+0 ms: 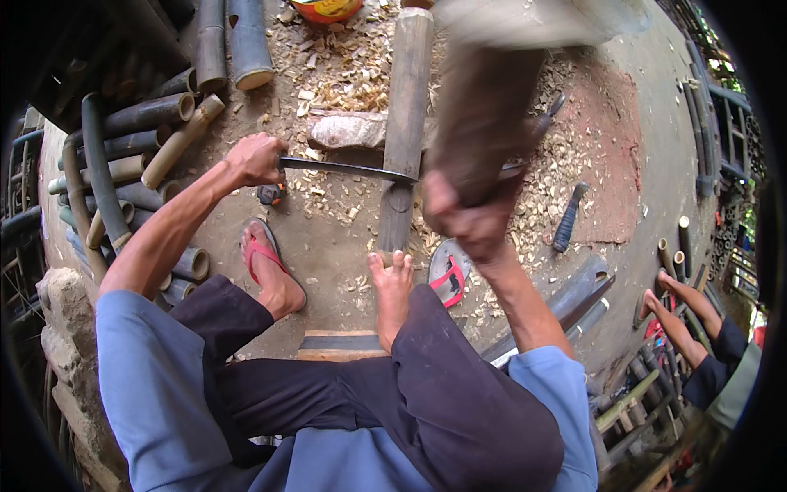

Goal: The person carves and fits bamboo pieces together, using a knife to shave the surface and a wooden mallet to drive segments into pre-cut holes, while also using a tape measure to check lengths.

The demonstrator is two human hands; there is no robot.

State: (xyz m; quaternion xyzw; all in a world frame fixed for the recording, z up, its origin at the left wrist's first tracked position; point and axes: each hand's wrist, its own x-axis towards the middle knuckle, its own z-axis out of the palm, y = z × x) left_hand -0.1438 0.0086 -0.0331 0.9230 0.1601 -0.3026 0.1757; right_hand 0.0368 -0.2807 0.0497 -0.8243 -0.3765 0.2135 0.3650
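Observation:
My left hand (256, 158) is closed round the handle of a long dark knife (344, 168). Its blade points right, with the tip over a grey-brown wooden pole (407, 98) that lies lengthwise before me. A thick brown wooden mallet (484, 115), smeared by motion, rises from my right hand (467, 209), which grips its lower end. The mallet's far end is pale. My bare right foot (393, 295) rests at the pole's near end. A pale block (348, 129) lies against the pole's left side.
Bamboo lengths (135, 139) are piled at left, beside a rough stone (74, 328). Wood shavings (344, 74) cover the ground. A dark-handled tool (570, 217) lies at right, near split bamboo (566, 299). Another person's legs (689, 320) show at far right.

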